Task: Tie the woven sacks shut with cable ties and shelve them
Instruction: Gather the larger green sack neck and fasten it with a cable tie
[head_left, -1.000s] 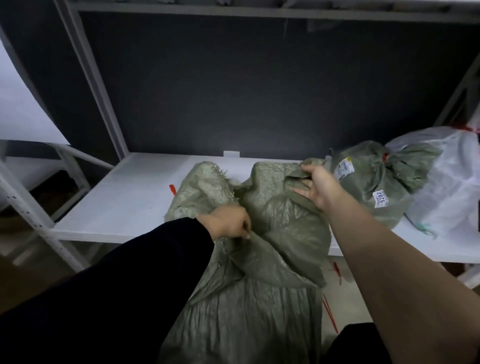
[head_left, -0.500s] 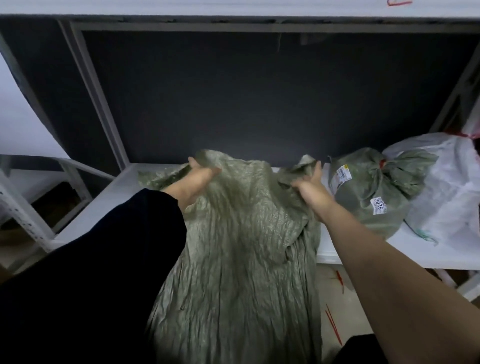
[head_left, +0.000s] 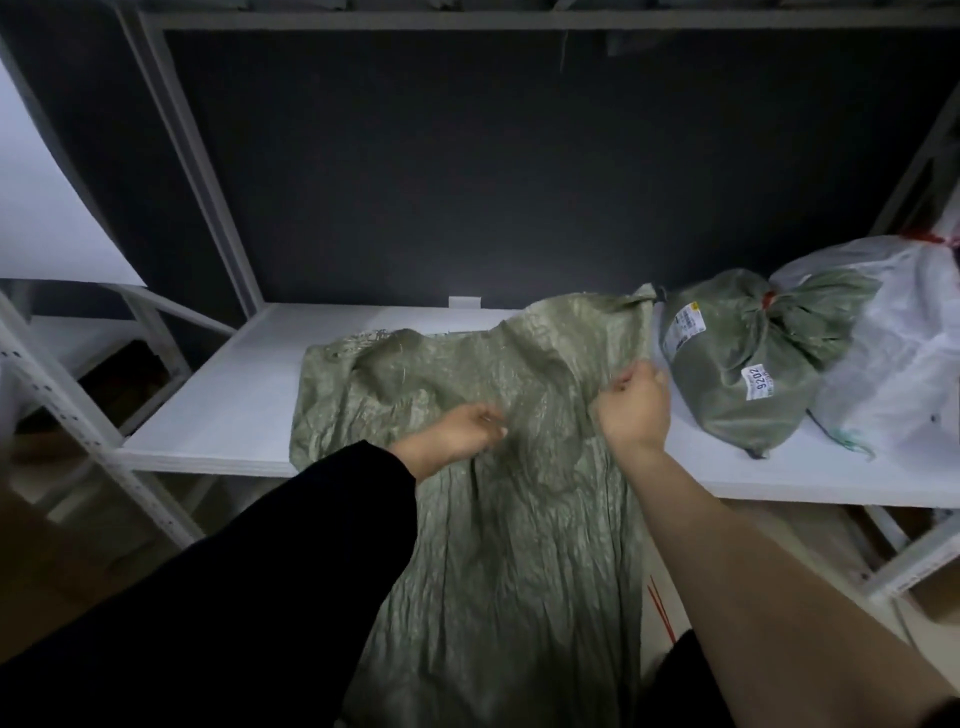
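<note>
Across the shelf (head_left: 218, 395) edge your open green sack (head_left: 498, 467) drapes, mostly hanging below; your left hand (head_left: 457, 434) and right hand (head_left: 634, 410) pinch its cloth. Loosen either pinch and its weight probably drags it floorward.

Dim light left the black backing panel (head_left: 519, 166) murky, while wide-angle distortion bowed the white metal shelf uprights (head_left: 197, 171) outward.

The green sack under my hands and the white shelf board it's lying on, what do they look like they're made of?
The crinkled olive-green sack looks like woven plastic, probably polypropylene: fine weave lines, a dull sheen, stiff creases and frayed strands along its top edge. The flat white shelf board looks like painted or laminated board, matte and smooth with a thick square front edge; what lies under that coating cannot be told.
</note>
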